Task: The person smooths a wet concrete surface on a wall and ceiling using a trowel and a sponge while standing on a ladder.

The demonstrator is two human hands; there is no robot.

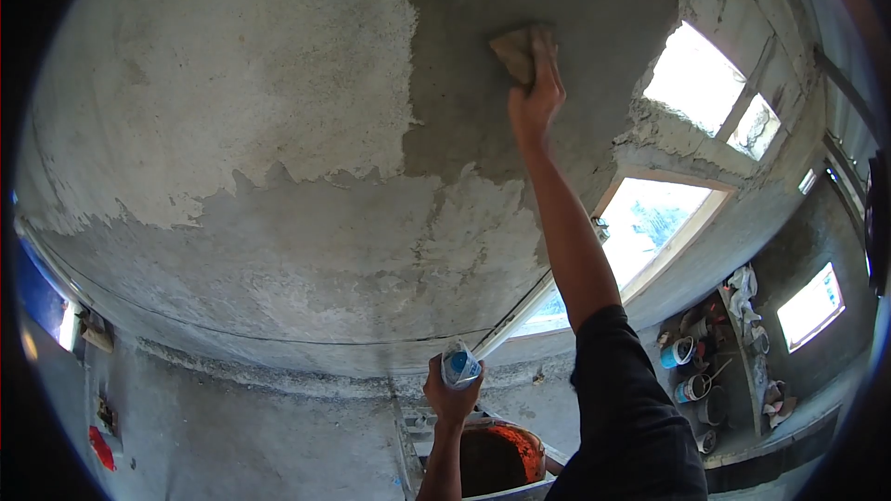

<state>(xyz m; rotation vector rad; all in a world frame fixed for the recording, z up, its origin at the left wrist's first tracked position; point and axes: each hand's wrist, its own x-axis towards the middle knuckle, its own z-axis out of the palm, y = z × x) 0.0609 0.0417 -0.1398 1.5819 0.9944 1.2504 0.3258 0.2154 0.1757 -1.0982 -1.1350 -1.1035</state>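
Note:
My right hand (538,83) reaches high up the wall, fingers closed over a tan sponge (512,53) laid against the dark, damp plaster patch (464,0). Lower down, near the bottom middle, my left hand (452,399) is wrapped round a clear plastic bottle (460,365) with blue on it. Just below and right of that hand stands an orange-rimmed bucket (529,450) with dark material inside. Paler, dry plaster (278,65) borders the dark patch on its left.
A bright window opening (640,223) sits right of my right forearm, with a broken opening (694,74) above it. Several buckets (682,353) stand along the right side. A ladder-like frame (415,431) is beside the orange-rimmed bucket. A red object (100,447) lies far left.

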